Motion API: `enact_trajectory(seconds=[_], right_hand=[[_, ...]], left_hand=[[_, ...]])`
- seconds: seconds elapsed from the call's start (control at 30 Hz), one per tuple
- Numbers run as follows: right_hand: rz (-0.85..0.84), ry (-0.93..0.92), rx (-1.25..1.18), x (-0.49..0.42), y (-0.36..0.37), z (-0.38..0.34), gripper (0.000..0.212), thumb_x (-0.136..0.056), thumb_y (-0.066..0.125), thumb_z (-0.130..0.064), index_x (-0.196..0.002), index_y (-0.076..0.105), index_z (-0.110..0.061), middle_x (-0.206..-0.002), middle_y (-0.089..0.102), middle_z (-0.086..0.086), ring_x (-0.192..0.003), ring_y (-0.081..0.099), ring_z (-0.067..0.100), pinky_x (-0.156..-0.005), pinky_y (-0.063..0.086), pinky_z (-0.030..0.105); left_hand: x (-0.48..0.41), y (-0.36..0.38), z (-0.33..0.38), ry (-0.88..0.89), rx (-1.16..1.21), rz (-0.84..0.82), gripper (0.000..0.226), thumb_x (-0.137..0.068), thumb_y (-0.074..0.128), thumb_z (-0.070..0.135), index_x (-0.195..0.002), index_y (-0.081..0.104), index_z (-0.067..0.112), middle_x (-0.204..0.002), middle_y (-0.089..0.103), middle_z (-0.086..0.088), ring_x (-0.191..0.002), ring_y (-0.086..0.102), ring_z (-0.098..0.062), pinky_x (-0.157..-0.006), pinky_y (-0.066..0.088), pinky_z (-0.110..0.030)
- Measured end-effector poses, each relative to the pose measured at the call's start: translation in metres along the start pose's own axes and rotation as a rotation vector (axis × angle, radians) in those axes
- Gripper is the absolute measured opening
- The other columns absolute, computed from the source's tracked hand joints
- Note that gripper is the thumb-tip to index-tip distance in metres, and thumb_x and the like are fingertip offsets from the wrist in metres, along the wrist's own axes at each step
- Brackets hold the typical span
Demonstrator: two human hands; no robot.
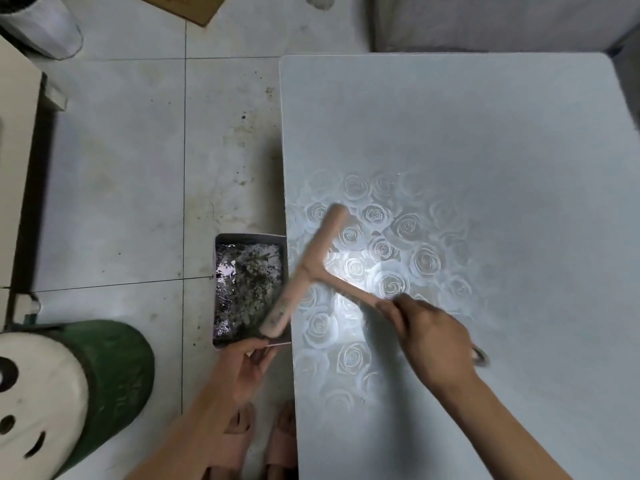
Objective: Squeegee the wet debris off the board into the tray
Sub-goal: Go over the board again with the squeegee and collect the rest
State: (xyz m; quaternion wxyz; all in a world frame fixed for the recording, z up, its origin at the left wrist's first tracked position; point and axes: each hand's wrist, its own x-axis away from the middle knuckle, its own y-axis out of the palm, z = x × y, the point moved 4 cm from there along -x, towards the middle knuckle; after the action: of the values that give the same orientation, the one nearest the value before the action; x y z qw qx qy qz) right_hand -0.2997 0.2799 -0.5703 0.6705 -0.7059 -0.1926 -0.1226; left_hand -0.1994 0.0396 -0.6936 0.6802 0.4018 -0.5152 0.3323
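Observation:
A pale board [485,168] with a rose pattern fills the right side of the view. My right hand [429,341] grips the handle of a pink squeegee [311,265]. Its blade lies slanted along the board's left edge, the lower end reaching over the tray. A grey tray [221,342] holding dark wet debris [249,289] is pressed against the board's left edge. My left hand [249,365] holds the tray by its near rim, thumb on top. The board's surface looks wet and shiny near the blade.
A green bucket [114,368] with a white lid stands on the tiled floor at lower left. Specks of dirt dot the floor [138,168] beside the board. My feet in pink slippers [263,441] stand below the tray. A cardboard piece lies at the top.

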Motion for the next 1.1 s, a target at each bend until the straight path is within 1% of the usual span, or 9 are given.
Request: enact_trajectory(seconds=[0.1,0.27,0.43,0.53,0.67,0.77,0.9,1.0,1.1], right_hand=[[0.105,-0.077,0.049,-0.007,-0.017,-0.021,0.045,-0.097,0.023,-0.058,-0.094,0.055,-0.027,-0.085,0.065,-0.004,-0.079,0.063,0.021,-0.058,0.031,0.031],[0.088,0.147,-0.079,0.044,-0.05,0.064,0.051,-0.082,0.023,-0.073,-0.078,0.053,-0.032,-0.06,0.055,-0.011,-0.069,0.062,0.022,-0.053,0.038,0.031],[0.033,0.139,0.142,0.049,-0.037,0.049,0.048,-0.089,0.02,-0.068,-0.086,0.049,-0.03,-0.082,0.066,-0.011,-0.081,0.065,0.018,-0.057,0.036,0.03],[0.018,0.091,0.088,0.013,-0.017,0.001,0.042,-0.096,0.024,-0.059,-0.092,0.051,-0.027,-0.09,0.067,-0.006,-0.085,0.064,0.022,-0.059,0.03,0.031],[0.055,0.009,-0.039,-0.022,-0.018,-0.05,0.037,-0.099,0.026,-0.053,-0.087,0.043,-0.022,-0.087,0.064,0.002,-0.081,0.061,0.029,-0.058,0.026,0.032],[0.105,0.021,-0.107,-0.008,-0.032,-0.021,0.039,-0.096,0.029,-0.058,-0.081,0.038,-0.023,-0.077,0.061,-0.003,-0.075,0.059,0.025,-0.056,0.03,0.033],[-0.011,0.146,-0.241,0.056,-0.032,0.075,0.034,-0.09,0.038,-0.061,-0.075,0.041,-0.031,-0.061,0.052,-0.009,-0.061,0.048,0.015,-0.059,0.044,0.032],[-0.003,0.304,-0.236,0.103,-0.027,0.137,0.025,-0.084,0.051,-0.058,-0.076,0.054,-0.034,-0.065,0.063,-0.006,-0.07,0.063,0.019,-0.062,0.049,0.033],[-0.046,0.388,-0.183,0.119,-0.017,0.162,0.02,-0.084,0.058,-0.053,-0.076,0.058,-0.034,-0.066,0.064,-0.006,-0.074,0.067,0.02,-0.06,0.05,0.033]], left_hand=[[0.001,-0.001,-0.002,0.018,0.009,-0.01,0.026,-0.086,0.039,-0.016,-0.097,0.056,0.002,-0.083,0.065,-0.011,-0.075,0.065,-0.022,-0.047,0.056,-0.025],[0.0,-0.003,0.0,0.019,0.001,-0.038,0.028,-0.084,0.041,-0.017,-0.094,0.057,0.004,-0.093,0.062,-0.012,-0.089,0.06,-0.024,-0.061,0.06,-0.032],[0.002,-0.004,0.0,0.004,0.0,-0.021,0.025,-0.085,0.042,-0.016,-0.093,0.058,0.001,-0.094,0.063,-0.013,-0.089,0.06,-0.025,-0.068,0.056,-0.036],[0.002,-0.003,-0.002,-0.023,0.002,-0.027,0.025,-0.086,0.041,-0.015,-0.08,0.063,-0.005,-0.083,0.066,-0.015,-0.08,0.065,-0.026,-0.059,0.057,-0.031],[-0.003,-0.007,-0.002,-0.013,0.042,-0.016,0.024,-0.081,0.042,-0.015,-0.093,0.057,-0.001,-0.095,0.062,-0.015,-0.091,0.059,-0.028,-0.059,0.058,-0.034],[-0.004,-0.008,0.001,-0.006,0.026,-0.037,0.032,-0.068,0.048,-0.014,-0.094,0.058,0.001,-0.097,0.063,-0.016,-0.095,0.059,-0.03,-0.066,0.058,-0.037],[-0.002,-0.005,0.004,-0.004,0.008,-0.006,0.024,-0.082,0.042,-0.016,-0.089,0.057,0.001,-0.091,0.062,-0.016,-0.09,0.059,-0.029,-0.062,0.059,-0.037],[0.007,0.001,0.007,-0.009,-0.041,0.028,0.021,-0.086,0.039,-0.014,-0.087,0.053,0.001,-0.088,0.057,-0.017,-0.086,0.057,-0.03,-0.05,0.058,-0.031],[0.015,0.006,0.01,-0.011,-0.059,0.021,0.021,-0.089,0.037,-0.013,-0.094,0.052,0.0,-0.095,0.056,-0.019,-0.088,0.056,-0.032,-0.049,0.058,-0.03]])
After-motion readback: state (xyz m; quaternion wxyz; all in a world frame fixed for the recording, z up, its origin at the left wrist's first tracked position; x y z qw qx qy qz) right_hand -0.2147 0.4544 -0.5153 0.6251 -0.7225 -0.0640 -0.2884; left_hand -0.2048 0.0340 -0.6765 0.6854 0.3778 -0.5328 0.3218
